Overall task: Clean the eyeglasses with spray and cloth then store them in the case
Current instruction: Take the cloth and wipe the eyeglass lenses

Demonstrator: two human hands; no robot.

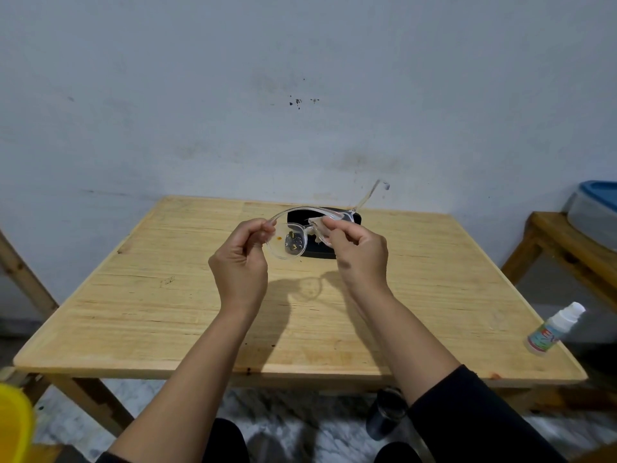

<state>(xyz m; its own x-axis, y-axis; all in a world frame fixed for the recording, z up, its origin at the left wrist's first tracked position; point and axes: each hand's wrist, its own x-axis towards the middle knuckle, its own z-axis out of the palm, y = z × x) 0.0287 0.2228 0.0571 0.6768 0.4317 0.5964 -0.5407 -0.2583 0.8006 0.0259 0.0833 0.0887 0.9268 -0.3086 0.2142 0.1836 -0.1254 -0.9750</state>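
I hold clear-framed eyeglasses (290, 242) in the air above the wooden table (167, 295). My left hand (242, 262) pinches the frame's left end. A small pale cloth (317, 227) is pressed on the right lens by the fingers of my right hand (359, 252). One temple arm sticks up to the right. Behind the glasses, a black case (354, 218) lies on the table's far side, partly hidden. The small spray bottle (556, 329) stands at the table's right edge.
A side bench (567, 242) at the right carries a clear bin with a blue lid (596, 208). A yellow object (13, 426) sits at the lower left. A dark bottle (385, 414) stands on the floor under the table's front edge. The wall is close behind.
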